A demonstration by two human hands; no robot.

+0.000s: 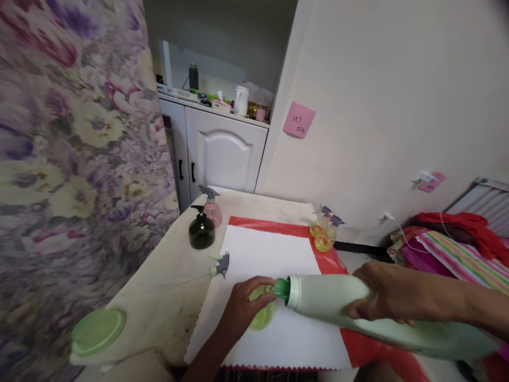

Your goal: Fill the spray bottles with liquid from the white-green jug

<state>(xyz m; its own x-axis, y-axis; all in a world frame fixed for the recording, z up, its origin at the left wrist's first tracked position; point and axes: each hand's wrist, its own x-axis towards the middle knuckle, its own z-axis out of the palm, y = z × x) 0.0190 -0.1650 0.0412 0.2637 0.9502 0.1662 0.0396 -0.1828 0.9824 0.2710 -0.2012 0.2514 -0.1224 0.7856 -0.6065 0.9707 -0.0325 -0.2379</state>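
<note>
A person's left hand [242, 307] wraps around a small, rounded yellow-green bottle [263, 314] of translucent plastic standing on a white cloth [270, 254], while the right hand [379, 292] grips the waist of a large, smooth, pale green plastic jug [358, 313] tipped almost level, its green spout [281, 288] meeting the mouth of the small bottle. The cloth, matte and zigzag-cut along its edges, lies over a glossy red plastic sheet [338, 262] that shows along the far and right sides, and both cover a pale, mottled stone-like surface [167, 286]. Just left of the left hand, at the cloth's edge, a grey trigger sprayer head [221, 265] lies loose with its thin tube trailing across the bare surface. Farther back on the left stand a squat dark green pump bottle [201, 229] and, touching it from behind, a pink trigger spray bottle [212, 208]; at the far right corner of the red sheet sit two small yellow spray bottles [323, 233], close together. A flat round light green lid [97, 331] rests at the near left edge of the surface. The middle of the cloth beyond the hands lies open. A flowered curtain [71, 148] hangs along the left, a white cabinet [222, 154] stands behind, and a pink sticky note [299, 120] clings to the plain wall [397, 106] on the right.
</note>
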